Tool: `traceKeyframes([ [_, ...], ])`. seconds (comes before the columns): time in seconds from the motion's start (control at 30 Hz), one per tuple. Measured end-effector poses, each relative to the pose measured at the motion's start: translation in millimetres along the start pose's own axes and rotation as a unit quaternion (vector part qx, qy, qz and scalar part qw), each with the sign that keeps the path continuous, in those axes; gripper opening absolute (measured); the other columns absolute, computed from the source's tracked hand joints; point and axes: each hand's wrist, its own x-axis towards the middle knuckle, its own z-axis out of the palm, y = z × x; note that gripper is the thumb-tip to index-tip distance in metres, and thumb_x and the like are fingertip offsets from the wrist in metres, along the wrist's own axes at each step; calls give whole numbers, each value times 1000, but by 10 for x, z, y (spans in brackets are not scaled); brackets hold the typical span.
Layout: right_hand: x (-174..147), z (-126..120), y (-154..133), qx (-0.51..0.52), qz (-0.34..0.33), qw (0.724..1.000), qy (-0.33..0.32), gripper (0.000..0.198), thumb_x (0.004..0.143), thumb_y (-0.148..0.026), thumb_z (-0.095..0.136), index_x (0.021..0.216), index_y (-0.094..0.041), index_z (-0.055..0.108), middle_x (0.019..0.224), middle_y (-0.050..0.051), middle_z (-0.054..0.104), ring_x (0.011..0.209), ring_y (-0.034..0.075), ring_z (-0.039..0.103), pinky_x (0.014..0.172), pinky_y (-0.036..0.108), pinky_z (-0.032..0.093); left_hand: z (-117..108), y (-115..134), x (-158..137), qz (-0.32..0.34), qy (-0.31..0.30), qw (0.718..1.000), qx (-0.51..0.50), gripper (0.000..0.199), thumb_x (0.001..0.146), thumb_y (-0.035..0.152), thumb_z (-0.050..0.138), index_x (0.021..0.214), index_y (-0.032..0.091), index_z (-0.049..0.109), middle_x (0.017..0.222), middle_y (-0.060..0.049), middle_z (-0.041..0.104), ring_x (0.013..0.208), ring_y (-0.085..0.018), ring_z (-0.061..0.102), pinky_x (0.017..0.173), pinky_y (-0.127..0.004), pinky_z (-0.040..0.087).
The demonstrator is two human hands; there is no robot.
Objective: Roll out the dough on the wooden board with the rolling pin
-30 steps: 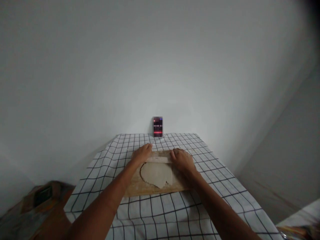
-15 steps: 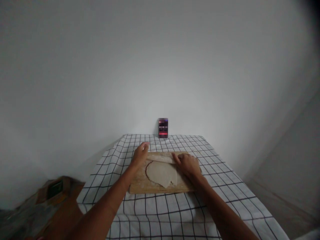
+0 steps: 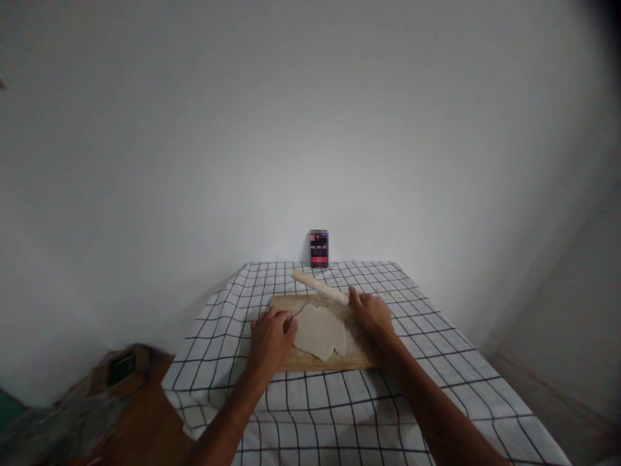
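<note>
A thin, rolled-out sheet of dough [image 3: 321, 333] with a ragged lower edge lies on a floured wooden board [image 3: 315, 365]. At the dough's left edge, my left hand [image 3: 272, 333] has its thumb and fingers curled together, apparently pinching that edge; the fingertips are partly hidden. A pale wooden rolling pin [image 3: 317, 285] is gripped at its right end by my right hand [image 3: 372, 317], over the board's right side. The pin slants, its free left end pointing up and away beyond the board's far edge.
A white cloth with a dark grid [image 3: 330, 417] covers the table. Against the wall at the back stands a phone-like rectangle [image 3: 319, 249], its front blurred into blocks. An open cardboard box [image 3: 121, 369] sits low at the left.
My left hand has let go of the rolling pin and come nearer, down to the dough's left edge. The pin's left end has swung up and away, with my right hand still holding the other end.
</note>
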Motion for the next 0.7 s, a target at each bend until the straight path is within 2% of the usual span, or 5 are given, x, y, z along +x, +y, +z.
traceKeyframes([
  [0.1, -5, 8, 1, 0, -4, 1000, 5, 78, 122, -59, 24, 104, -20, 88, 104, 17, 86, 106, 30, 79, 82, 33, 46, 67, 39, -109, 6, 31, 999, 19, 28, 111, 28, 59, 123, 25, 84, 130, -8, 81, 125, -28, 73, 109, -44, 53],
  [0.2, -10, 6, 5, -4, -5, 1000, 4, 77, 123, -59, 24, 105, -20, 88, 105, 17, 85, 106, 30, 79, 83, 34, 46, 88, 52, -156, 6, 36, 999, 20, 26, 111, 27, 59, 122, 25, 83, 132, -8, 80, 126, -28, 72, 109, -43, 54],
  [0.47, -27, 10, 11, -20, -19, 1000, 7, 76, 122, -60, 26, 106, -21, 90, 106, 16, 86, 102, 28, 79, 82, 32, 46, 51, 10, -86, -1, -2, 1000, 2, 30, 113, 29, 59, 132, 28, 82, 139, -6, 78, 130, -26, 71, 106, -40, 56],
  [0.7, -29, -5, -11, -10, -5, 1000, 4, 75, 123, -59, 27, 106, -22, 90, 107, 16, 87, 106, 30, 80, 83, 34, 45, 15, 89, -119, 7, -9, 999, 38, 35, 114, 26, 56, 138, 30, 81, 138, -6, 79, 129, -28, 71, 106, -42, 53],
])
